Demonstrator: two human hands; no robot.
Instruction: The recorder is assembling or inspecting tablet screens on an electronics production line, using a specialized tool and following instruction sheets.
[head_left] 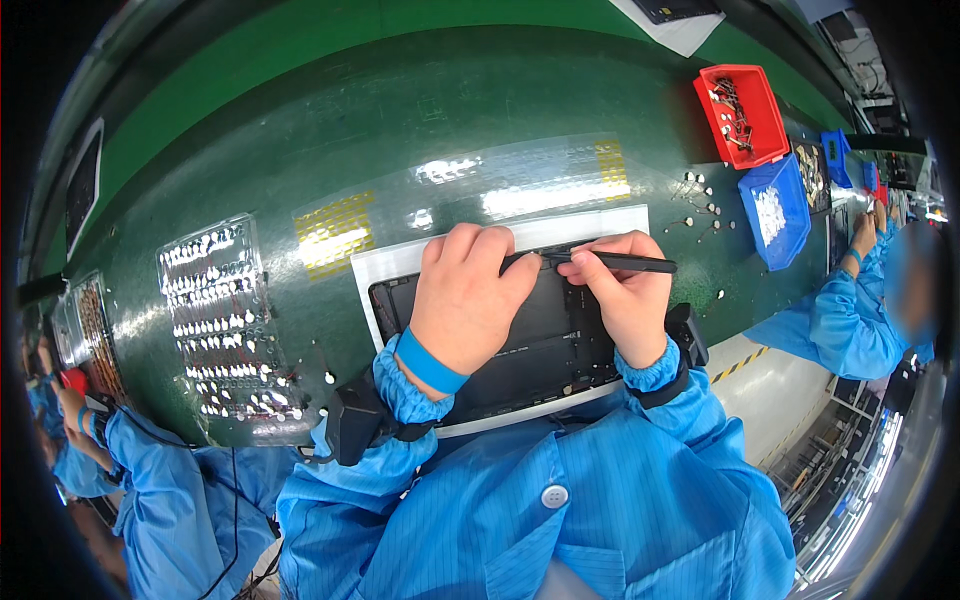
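Observation:
In front of me lies a dark, flat device housing (520, 372), like an opened tablet, with small parts inside it. It rests on a white sheet or pad (628, 220) that shows around its rim. My right hand (632, 295) pinches black tweezers (640, 263), whose tips point left over the housing's far edge. My left hand (465, 300), with a blue band at its wrist, is curled over the housing's far left part. Its thumb and forefinger come close to the tweezer tips; whatever they hold is hidden.
A clear tray (215, 320) with rows of small white-tipped wired parts lies left. Film strips with yellow patches (335, 235) lie beyond the housing. A red bin (765, 115), a blue bin (795, 215) and loose wired parts (700, 205) are at right. Co-workers (850, 320) sit either side.

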